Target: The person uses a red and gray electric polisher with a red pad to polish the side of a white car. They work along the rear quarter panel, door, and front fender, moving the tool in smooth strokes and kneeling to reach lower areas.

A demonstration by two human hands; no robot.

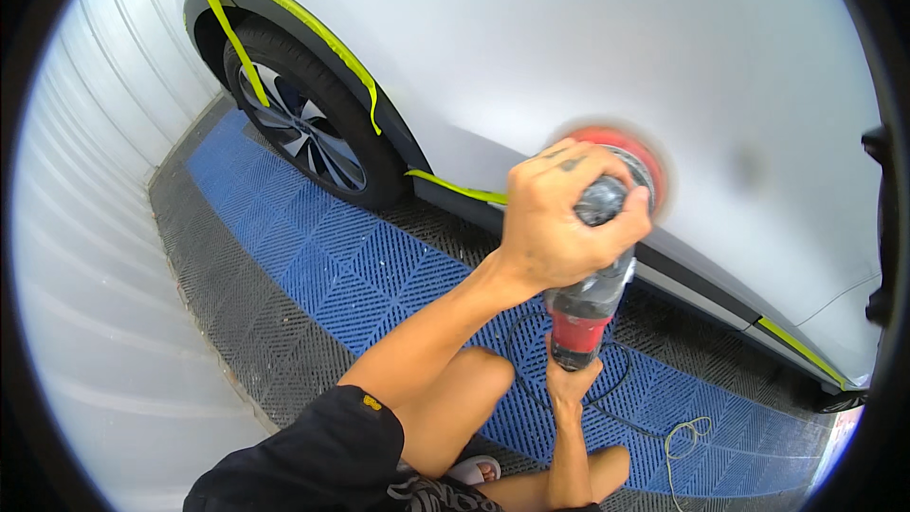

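A red and black power polisher (590, 300) is pressed against the silver car body panel (531, 47); its round red pad (621, 137) meets the paint, with a blurred edge. My left hand (559, 213) is closed over the polisher's front end, fingers and thumb wrapped round the dark rounded head. Lower down, my right hand (573, 384) grips the rear end of the body, its fingers mostly hidden behind the tool. Just left of my left hand, yellow-green masking tape (460, 187) runs along the lower edge of the body.
More tape (313, 24) lines the wheel arch, one loose strip hanging over the wheel (303, 123). A dark cord (621, 384) loops on the blue and black grid floor (351, 275), near a pale cord (690, 431). Pale ribbed sheeting (95, 228) stands at the left.
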